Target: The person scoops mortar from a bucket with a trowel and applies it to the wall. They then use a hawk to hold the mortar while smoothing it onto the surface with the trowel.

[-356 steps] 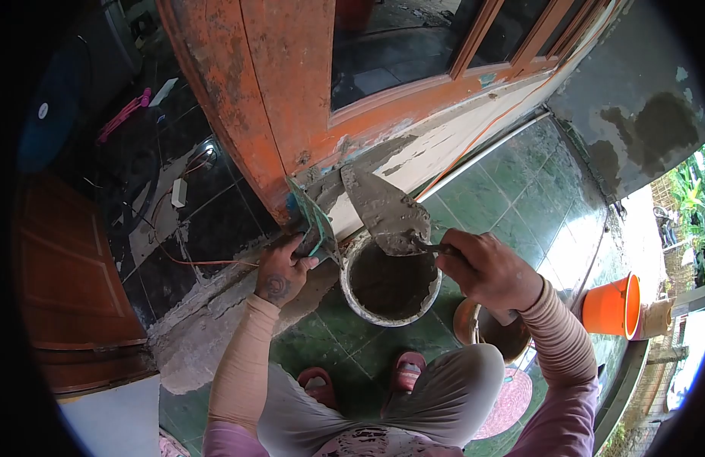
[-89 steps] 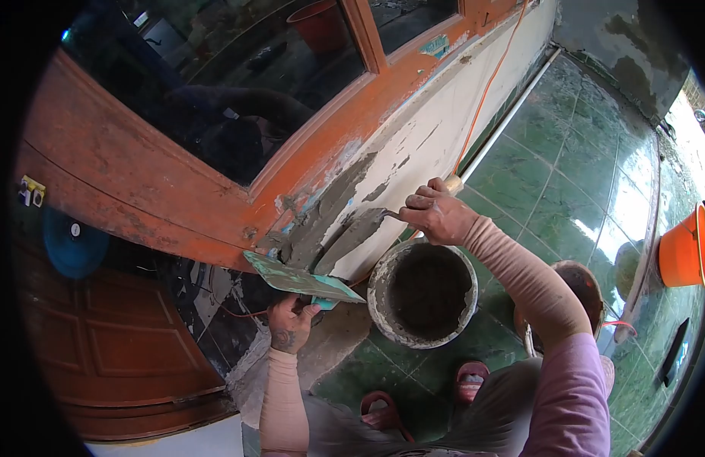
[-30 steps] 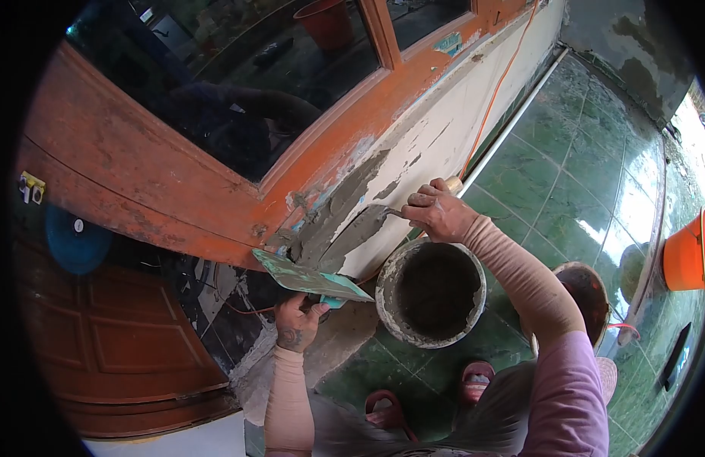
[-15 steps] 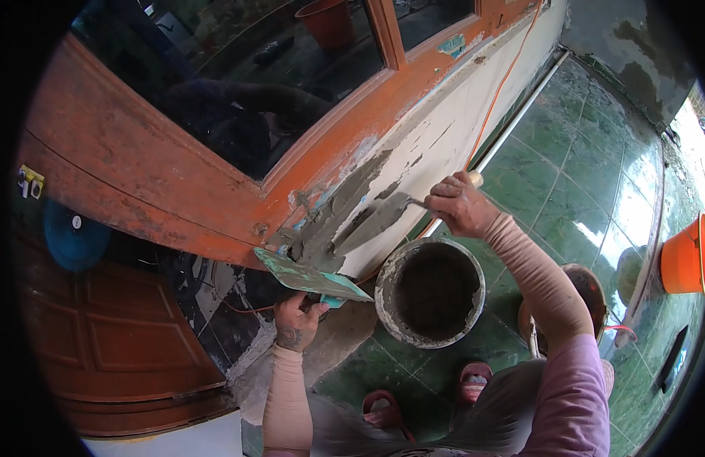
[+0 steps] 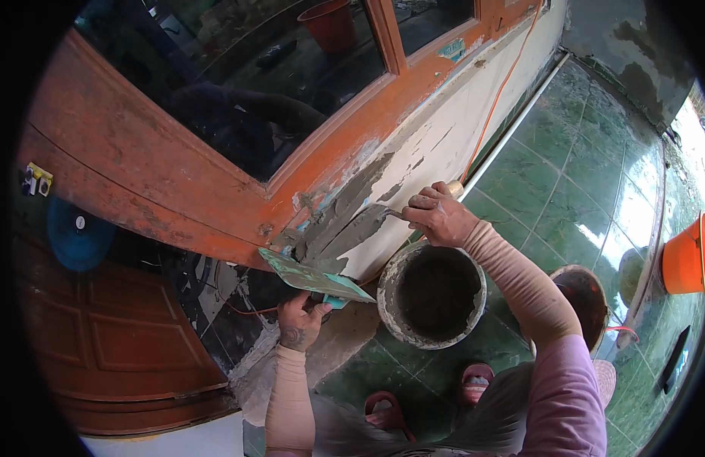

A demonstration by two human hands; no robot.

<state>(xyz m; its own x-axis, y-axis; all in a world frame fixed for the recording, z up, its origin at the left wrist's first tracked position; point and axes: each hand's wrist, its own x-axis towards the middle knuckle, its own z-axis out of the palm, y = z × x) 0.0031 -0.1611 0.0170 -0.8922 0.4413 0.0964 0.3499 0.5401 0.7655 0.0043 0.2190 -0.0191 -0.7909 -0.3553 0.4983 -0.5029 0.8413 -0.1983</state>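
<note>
My right hand (image 5: 441, 217) grips the wooden handle of a trowel (image 5: 356, 231), its mortar-coated blade lying against the grey wet mortar (image 5: 322, 238) on the wall below the orange frame. In my left hand (image 5: 299, 320), closed round its handle, is a green plastering float (image 5: 313, 279), its face tilted up and smeared with mortar, held close under the trowel tip. A round bucket of grey mortar (image 5: 388, 318) stands on the floor just below my right hand.
Behind my right forearm stands a second bucket (image 5: 582, 293). An orange bucket (image 5: 681, 257) is at far right. A white pipe (image 5: 512, 131) and an orange cable (image 5: 499, 99) run along the wall (image 5: 451, 137). A brown panelled door (image 5: 139, 343) is at lower left.
My right hand and the trowel have moved left and slightly down, and the blade now lies further over the mortar patch. My left hand and the float have barely moved.
</note>
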